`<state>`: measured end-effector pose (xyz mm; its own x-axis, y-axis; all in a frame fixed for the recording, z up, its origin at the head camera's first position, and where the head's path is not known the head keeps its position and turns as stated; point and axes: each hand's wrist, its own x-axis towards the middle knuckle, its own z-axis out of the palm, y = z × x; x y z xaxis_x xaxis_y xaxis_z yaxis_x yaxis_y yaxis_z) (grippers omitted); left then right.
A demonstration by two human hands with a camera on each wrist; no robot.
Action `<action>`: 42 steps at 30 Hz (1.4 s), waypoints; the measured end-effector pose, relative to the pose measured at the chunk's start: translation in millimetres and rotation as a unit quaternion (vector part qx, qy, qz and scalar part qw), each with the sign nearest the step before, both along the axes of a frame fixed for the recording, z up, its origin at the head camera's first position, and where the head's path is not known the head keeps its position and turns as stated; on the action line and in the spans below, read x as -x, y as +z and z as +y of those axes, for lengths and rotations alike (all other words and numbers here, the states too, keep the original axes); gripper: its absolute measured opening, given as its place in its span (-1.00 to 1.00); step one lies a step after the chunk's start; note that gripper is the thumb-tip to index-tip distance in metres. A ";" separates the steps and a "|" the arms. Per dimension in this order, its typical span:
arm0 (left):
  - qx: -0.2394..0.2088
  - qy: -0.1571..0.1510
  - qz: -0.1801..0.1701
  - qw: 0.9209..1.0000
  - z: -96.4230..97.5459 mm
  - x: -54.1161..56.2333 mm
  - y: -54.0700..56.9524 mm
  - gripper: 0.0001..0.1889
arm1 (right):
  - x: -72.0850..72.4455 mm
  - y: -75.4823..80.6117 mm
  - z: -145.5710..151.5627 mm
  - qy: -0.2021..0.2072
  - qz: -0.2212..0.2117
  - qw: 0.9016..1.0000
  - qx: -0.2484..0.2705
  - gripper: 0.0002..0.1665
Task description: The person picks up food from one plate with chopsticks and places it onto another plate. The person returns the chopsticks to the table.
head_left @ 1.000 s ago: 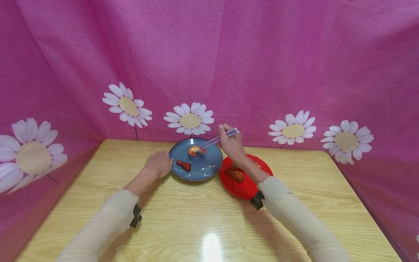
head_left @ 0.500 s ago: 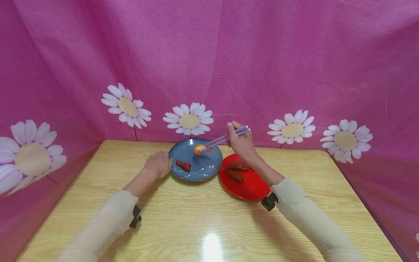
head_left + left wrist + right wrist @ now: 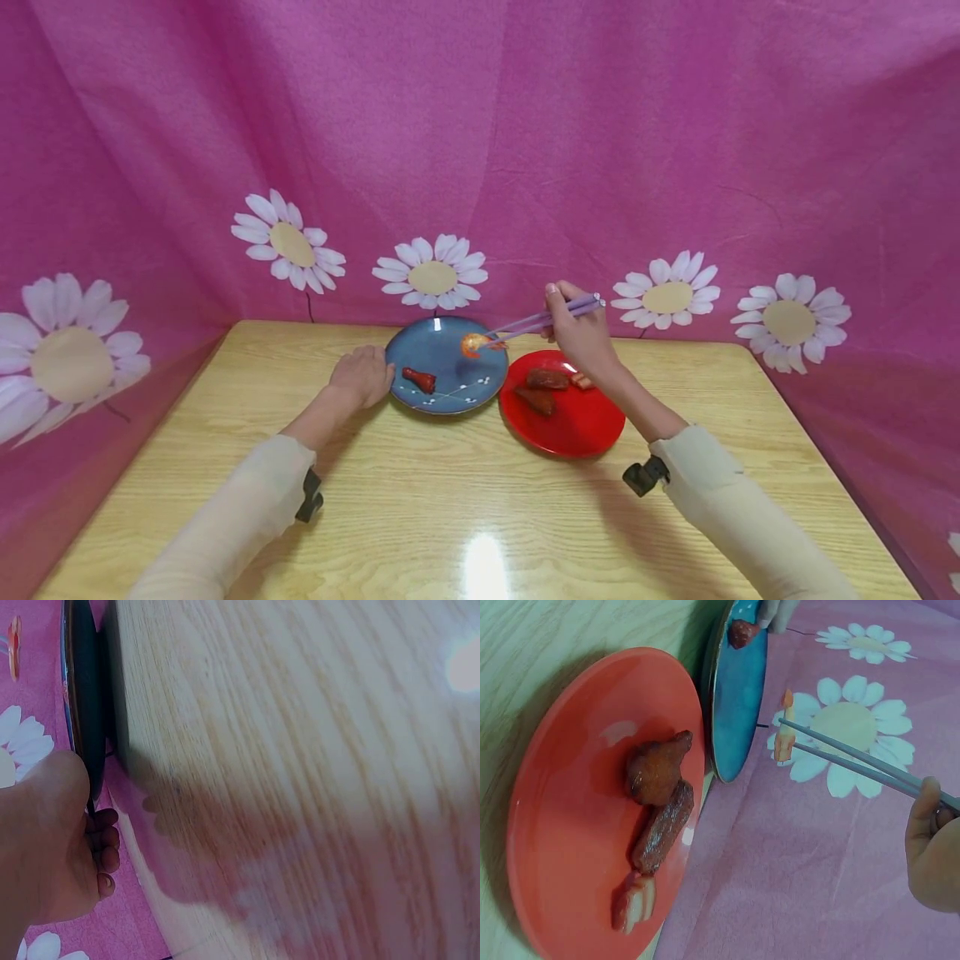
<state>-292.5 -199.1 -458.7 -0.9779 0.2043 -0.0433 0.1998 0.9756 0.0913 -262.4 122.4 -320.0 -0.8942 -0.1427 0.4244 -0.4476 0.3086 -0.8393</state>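
Note:
My right hand point(image 3: 583, 333) holds a pair of purple chopsticks point(image 3: 525, 323). Their tips pinch an orange shrimp point(image 3: 472, 345), raised above the blue plate point(image 3: 457, 392); the right wrist view shows the shrimp point(image 3: 784, 742) clear of the plate. At the plate's left rim, my left hand point(image 3: 363, 376) grips the edge. In the left wrist view its thumb point(image 3: 64, 776) lies against the rim, with the fingertips point(image 3: 109, 838) curled on the underside. A dark red drumstick point(image 3: 419, 380) lies on the blue plate, near the left hand.
A red plate point(image 3: 570, 437) stands right of the blue one, below the right forearm. On it lie a brown drumstick-shaped piece point(image 3: 656, 774), a dark glazed piece of meat point(image 3: 664, 827) and a pale layered slice point(image 3: 636, 904). A pink flowered cloth point(image 3: 562, 167) hangs behind the wooden table point(image 3: 420, 500).
The right hand has moved right, lifting the shrimp off the blue plate and carrying it toward the plate's right side. The left hand has stayed at the rim.

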 end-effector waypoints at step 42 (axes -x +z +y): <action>0.008 -0.010 0.016 1.000 0.0 -0.9 2.0 -0.61 | -31.5 -24.1 105.1 -0.058 -0.016 0.998 -0.021 -0.56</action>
